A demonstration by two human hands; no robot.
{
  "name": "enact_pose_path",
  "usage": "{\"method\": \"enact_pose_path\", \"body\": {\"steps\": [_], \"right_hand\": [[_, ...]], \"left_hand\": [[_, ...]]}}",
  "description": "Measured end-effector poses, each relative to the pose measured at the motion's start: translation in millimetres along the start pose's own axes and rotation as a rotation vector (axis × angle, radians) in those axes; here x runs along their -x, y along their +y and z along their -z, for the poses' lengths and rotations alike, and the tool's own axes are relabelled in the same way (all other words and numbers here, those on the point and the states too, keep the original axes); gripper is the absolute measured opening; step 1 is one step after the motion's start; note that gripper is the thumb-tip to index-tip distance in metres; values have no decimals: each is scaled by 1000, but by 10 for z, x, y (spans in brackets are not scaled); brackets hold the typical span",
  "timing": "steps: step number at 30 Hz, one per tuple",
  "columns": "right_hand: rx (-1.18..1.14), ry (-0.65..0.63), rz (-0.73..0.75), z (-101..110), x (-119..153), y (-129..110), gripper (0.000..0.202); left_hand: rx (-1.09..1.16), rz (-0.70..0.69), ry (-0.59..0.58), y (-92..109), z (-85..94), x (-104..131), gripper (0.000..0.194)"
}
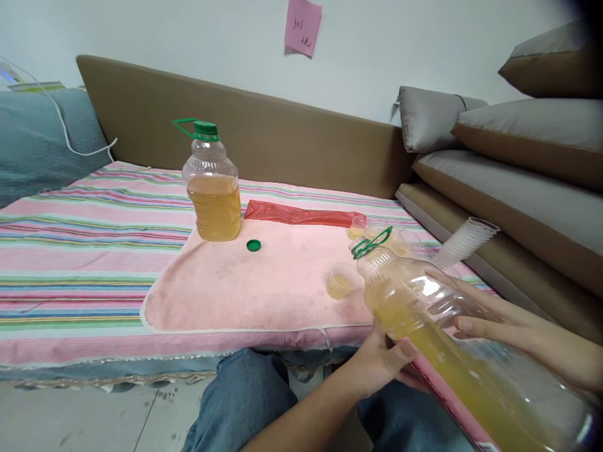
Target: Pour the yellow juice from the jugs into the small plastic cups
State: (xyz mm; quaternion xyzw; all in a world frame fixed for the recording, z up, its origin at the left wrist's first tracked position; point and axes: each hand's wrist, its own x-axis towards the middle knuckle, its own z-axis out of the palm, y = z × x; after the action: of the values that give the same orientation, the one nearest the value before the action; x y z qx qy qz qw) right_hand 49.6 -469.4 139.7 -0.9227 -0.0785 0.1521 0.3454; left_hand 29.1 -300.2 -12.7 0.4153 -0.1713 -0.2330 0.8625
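Observation:
A large clear plastic bottle (438,351) of yellowish liquid lies tilted across my lap, its uncapped neck with a green ring handle pointing up and left. My left hand (384,364) grips it from below, near the shoulder. On the bottle's upper far side rests my right hand (475,307), fingers along the plastic. Just left of the neck, a small clear cup (340,282) with some yellowish liquid stands on the pink cloth (226,289). Partly behind the neck are several more cups (358,226). A green cap (253,245) lies on the cloth.
A second bottle (214,201), capped green and partly filled with amber liquid, stands at the left. Behind the cloth lies a red plastic bag (301,213). A stack of clear cups (464,242) leans by the piled cushions (518,182) at right.

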Motion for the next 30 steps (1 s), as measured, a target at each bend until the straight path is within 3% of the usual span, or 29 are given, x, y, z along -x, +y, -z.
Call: {"method": "enact_pose_path", "body": {"steps": [5,10,15,19,23,27,30], "right_hand": [[-69,54,125,-136,29,-162,93],[-188,174,337,-397,-14,-149,80],[-412,231,444,-743,-126,-330,86],[-538,278,571,-1037,-296,-654,100],[-705,243,650,-1378,-595,-938,109],[-850,158,721,-1779,-963,-1171,113],[-916,167,783,-2077,-1232,-1362,116]], "left_hand": [[-100,-171,81,295,48,87,104],[-141,-276,110,616,178,251,95],[-220,-355,272,912,356,464,99],[-281,-466,469,1190,467,696,93],[-420,-588,749,1420,571,946,76],[-510,-641,1065,1556,695,1176,58],[-498,-641,1268,1631,783,1318,42]]}}
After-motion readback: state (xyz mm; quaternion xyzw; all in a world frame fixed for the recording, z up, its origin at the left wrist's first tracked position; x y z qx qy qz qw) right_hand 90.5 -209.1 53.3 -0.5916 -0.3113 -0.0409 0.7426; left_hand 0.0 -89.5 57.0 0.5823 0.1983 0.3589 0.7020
